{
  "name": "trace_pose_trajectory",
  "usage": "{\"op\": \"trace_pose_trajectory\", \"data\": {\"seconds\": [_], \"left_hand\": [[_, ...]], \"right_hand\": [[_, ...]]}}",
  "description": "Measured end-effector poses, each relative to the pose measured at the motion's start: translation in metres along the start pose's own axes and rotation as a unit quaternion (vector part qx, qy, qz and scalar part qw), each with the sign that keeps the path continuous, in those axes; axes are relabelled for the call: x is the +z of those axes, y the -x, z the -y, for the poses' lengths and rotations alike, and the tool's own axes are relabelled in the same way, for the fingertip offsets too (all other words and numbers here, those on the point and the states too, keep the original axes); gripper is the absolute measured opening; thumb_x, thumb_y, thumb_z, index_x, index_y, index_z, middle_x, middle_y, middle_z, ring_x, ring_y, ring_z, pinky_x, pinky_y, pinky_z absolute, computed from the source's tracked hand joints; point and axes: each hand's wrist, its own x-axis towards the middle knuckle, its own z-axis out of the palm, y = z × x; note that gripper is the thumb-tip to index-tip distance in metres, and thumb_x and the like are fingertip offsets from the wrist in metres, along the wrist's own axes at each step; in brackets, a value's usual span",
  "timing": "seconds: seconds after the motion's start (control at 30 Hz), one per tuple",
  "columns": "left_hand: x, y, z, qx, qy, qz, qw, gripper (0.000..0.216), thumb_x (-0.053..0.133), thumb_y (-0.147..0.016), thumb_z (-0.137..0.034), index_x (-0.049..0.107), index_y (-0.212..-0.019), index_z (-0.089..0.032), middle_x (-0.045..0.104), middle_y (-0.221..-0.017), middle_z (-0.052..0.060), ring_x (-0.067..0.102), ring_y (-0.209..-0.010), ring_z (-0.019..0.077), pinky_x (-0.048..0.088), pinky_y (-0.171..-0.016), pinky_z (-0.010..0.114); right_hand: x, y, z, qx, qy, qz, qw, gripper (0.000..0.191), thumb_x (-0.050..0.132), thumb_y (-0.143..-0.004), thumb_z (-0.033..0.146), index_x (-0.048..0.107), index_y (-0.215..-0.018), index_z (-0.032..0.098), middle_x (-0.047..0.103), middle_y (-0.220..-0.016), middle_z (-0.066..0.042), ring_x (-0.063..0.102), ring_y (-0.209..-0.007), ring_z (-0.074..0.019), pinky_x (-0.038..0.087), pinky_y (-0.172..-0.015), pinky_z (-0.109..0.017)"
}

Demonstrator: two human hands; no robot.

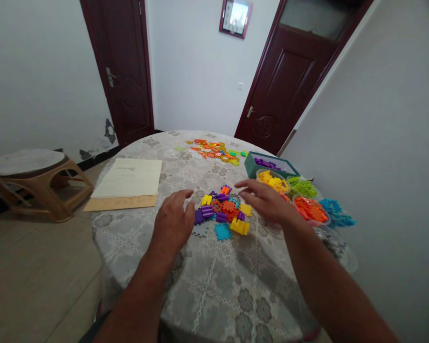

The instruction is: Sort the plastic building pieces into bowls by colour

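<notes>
A loose pile of plastic toy gear pieces point(229, 206) in purple, orange, yellow and blue lies on the table between my hands. On its left side, my left hand point(175, 216) has thumb and fingers apart, with nothing visible in it. Above the pile's right side, my right hand point(260, 197) is held with its fingers stretched out and apart, also without anything visible in it. At the near edge of the pile are a flat blue gear point(223, 231) and a yellow toothed block point(240, 227). A purple ribbed piece point(207, 211) is close to my left thumb.
Along the table's right side stand a green box point(250, 166) of purple pieces and several tubs of sorted yellow pieces point(271, 180), green, orange and blue ones. Mixed flat pieces point(214, 151) are scattered at the far side. A paper pad point(128, 178) lies left; a stool point(39, 181) stands beyond.
</notes>
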Motion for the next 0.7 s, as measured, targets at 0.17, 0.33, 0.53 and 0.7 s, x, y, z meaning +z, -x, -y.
{"op": "trace_pose_trajectory", "data": {"seconds": [0.17, 0.33, 0.53, 0.7], "left_hand": [[-0.007, -0.002, 0.007, -0.019, 0.004, 0.027, 0.999, 0.029, 0.056, -0.095, -0.022, 0.07, -0.12, -0.016, 0.077, -0.121, 0.015, 0.071, -0.116, 0.0307, 0.052, -0.109, 0.048], [-0.004, -0.003, 0.01, -0.018, -0.019, 0.04, 0.999, 0.028, 0.057, -0.095, -0.022, 0.07, -0.12, -0.018, 0.077, -0.12, 0.014, 0.071, -0.114, 0.0304, 0.052, -0.107, 0.047], [0.006, 0.002, 0.005, 0.003, -0.035, 0.078, 0.996, 0.032, 0.055, -0.096, -0.022, 0.069, -0.124, -0.015, 0.075, -0.125, 0.017, 0.07, -0.118, 0.032, 0.05, -0.109, 0.05], [0.015, 0.009, -0.013, -0.027, 0.073, 0.101, 0.992, 0.028, 0.061, -0.094, -0.028, 0.072, -0.119, -0.021, 0.077, -0.121, 0.014, 0.071, -0.114, 0.0313, 0.052, -0.107, 0.051]], "right_hand": [[0.031, 0.05, -0.012, 0.047, 0.172, 0.082, 0.981, 0.04, 0.067, -0.096, 0.033, 0.067, -0.135, 0.023, 0.07, -0.132, -0.013, 0.069, -0.112, -0.0274, 0.054, -0.099, -0.043], [0.051, 0.06, -0.035, 0.069, 0.208, 0.095, 0.971, 0.048, 0.074, -0.092, 0.039, 0.066, -0.136, 0.023, 0.068, -0.133, -0.015, 0.067, -0.116, -0.0312, 0.052, -0.098, -0.042], [0.055, 0.057, -0.053, 0.019, 0.149, 0.066, 0.986, 0.041, 0.073, -0.092, 0.034, 0.068, -0.132, 0.025, 0.07, -0.125, -0.012, 0.066, -0.111, -0.0282, 0.051, -0.098, -0.041], [0.047, 0.051, -0.05, 0.008, 0.012, 0.004, 1.0, 0.039, 0.073, -0.091, 0.032, 0.067, -0.129, 0.025, 0.072, -0.116, -0.007, 0.067, -0.1, -0.0233, 0.054, -0.088, -0.037]]}}
